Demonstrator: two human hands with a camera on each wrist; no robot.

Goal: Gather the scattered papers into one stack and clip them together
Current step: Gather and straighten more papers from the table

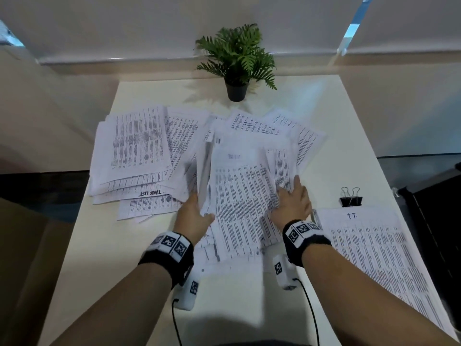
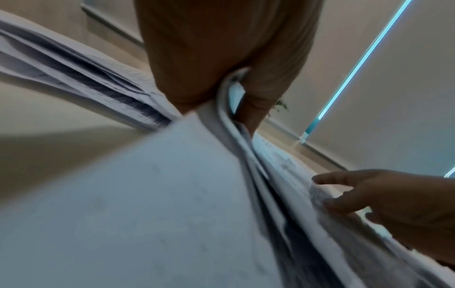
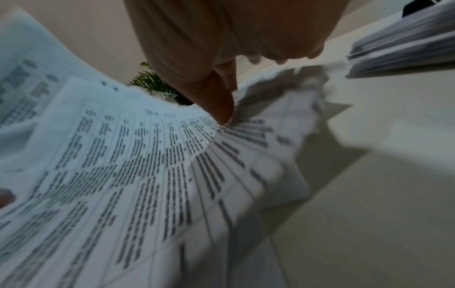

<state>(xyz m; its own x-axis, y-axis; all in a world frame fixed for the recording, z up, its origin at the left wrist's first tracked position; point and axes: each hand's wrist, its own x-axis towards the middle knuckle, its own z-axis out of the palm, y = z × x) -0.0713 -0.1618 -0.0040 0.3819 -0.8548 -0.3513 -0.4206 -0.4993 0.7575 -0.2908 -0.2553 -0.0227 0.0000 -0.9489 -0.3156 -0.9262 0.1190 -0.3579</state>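
Printed sheets lie scattered over the white table (image 1: 249, 295). In the middle a loose bundle of papers (image 1: 239, 196) is raised between both hands. My left hand (image 1: 199, 207) grips its left edge, with the thumb on top and the fingers underneath; the left wrist view shows the left hand (image 2: 231, 91) pinching the folded paper edge. My right hand (image 1: 290, 193) holds the bundle's right edge, and its thumb (image 3: 219, 105) presses on the printed sheet. A black binder clip (image 1: 351, 199) stands on the table to the right of my right hand, untouched.
A spread pile of sheets (image 1: 132, 151) lies at the left, more sheets (image 1: 287, 126) behind the bundle. A flat stack (image 1: 374, 258) lies at the near right. A potted plant (image 1: 237, 88) stands at the far edge. The table's right edge borders dark furniture (image 1: 439, 221).
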